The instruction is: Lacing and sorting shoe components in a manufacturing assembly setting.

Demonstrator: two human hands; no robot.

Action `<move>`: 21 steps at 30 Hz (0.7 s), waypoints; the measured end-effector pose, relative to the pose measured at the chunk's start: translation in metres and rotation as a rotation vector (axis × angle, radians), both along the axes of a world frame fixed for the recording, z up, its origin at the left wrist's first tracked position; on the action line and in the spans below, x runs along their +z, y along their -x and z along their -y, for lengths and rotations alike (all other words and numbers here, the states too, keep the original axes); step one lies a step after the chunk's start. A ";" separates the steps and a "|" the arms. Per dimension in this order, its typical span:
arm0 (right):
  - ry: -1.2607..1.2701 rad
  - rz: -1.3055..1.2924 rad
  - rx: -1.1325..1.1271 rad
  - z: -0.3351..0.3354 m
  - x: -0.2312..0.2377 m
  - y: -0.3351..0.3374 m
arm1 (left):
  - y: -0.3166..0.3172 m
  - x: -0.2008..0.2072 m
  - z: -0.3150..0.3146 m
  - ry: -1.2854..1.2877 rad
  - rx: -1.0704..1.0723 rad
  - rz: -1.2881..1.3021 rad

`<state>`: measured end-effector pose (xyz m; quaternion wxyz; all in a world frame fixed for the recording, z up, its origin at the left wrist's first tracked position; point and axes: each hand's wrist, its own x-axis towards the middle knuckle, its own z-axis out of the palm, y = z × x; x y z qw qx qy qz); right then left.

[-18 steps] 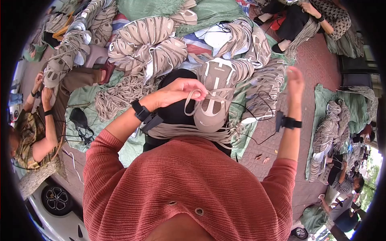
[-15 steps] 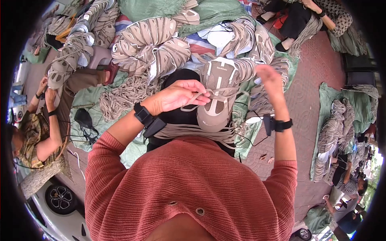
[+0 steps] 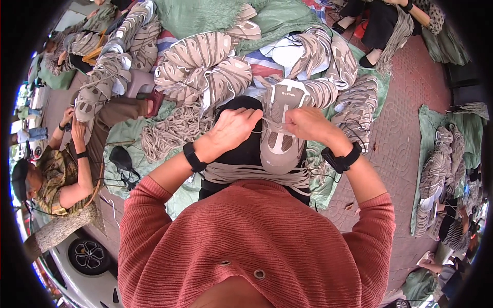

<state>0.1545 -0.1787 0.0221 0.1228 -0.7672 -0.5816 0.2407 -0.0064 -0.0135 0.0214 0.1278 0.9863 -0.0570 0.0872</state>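
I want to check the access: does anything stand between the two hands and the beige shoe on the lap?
Nothing visible does. The left hand and right hand are already on the beige shoe, pinching its lace.

Soft daylight, sharp centre, fisheye-warped edges

Both forearms are reaching forward over the beige sneaker (image 3: 280, 131) on the lap. The left hand (image 3: 232, 129) is curling at its left side, the right hand (image 3: 308, 123) at its right, fingers pinching a lace above its tongue.
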 end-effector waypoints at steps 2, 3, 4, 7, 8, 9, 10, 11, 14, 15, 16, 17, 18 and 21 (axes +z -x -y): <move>0.033 -0.081 -0.007 0.001 -0.006 -0.002 | -0.001 0.001 0.002 0.024 0.062 0.024; 0.078 -0.489 -0.128 0.001 -0.011 -0.003 | -0.002 0.002 0.003 0.053 0.128 0.050; 0.121 -0.898 -0.247 0.002 -0.014 -0.006 | -0.003 0.004 0.005 0.047 0.122 0.049; -0.055 -1.694 -0.893 0.017 0.001 -0.030 | -0.004 0.003 0.011 0.315 0.310 0.168; -0.163 -1.892 -0.858 0.028 -0.012 -0.046 | -0.006 -0.004 0.014 0.443 0.314 0.244; -0.280 -2.085 -0.816 0.042 -0.023 -0.062 | -0.009 -0.010 0.019 0.572 0.313 0.321; -0.281 -2.087 -0.816 0.049 -0.022 -0.069 | -0.008 -0.016 0.027 0.667 0.314 0.277; -0.435 -2.137 -0.892 0.056 -0.020 -0.074 | -0.006 -0.023 0.032 0.662 0.261 0.258; -0.790 -2.088 -1.157 0.072 0.000 -0.091 | -0.004 -0.033 0.051 0.541 0.182 0.174; -0.889 -2.090 -1.175 0.080 0.007 -0.102 | -0.003 -0.033 0.053 0.542 0.173 0.169; -0.984 -2.092 -1.187 0.086 0.012 -0.118 | -0.001 -0.034 0.052 0.529 0.157 0.124; -1.059 -2.014 -1.249 0.096 0.019 -0.140 | 0.000 -0.033 0.052 0.516 0.141 0.082; -1.132 -2.106 -1.082 0.116 0.014 -0.167 | -0.002 -0.030 0.052 0.510 0.124 0.028; -1.179 -2.055 -1.066 0.116 0.029 -0.180 | -0.009 -0.028 0.050 0.459 0.090 0.072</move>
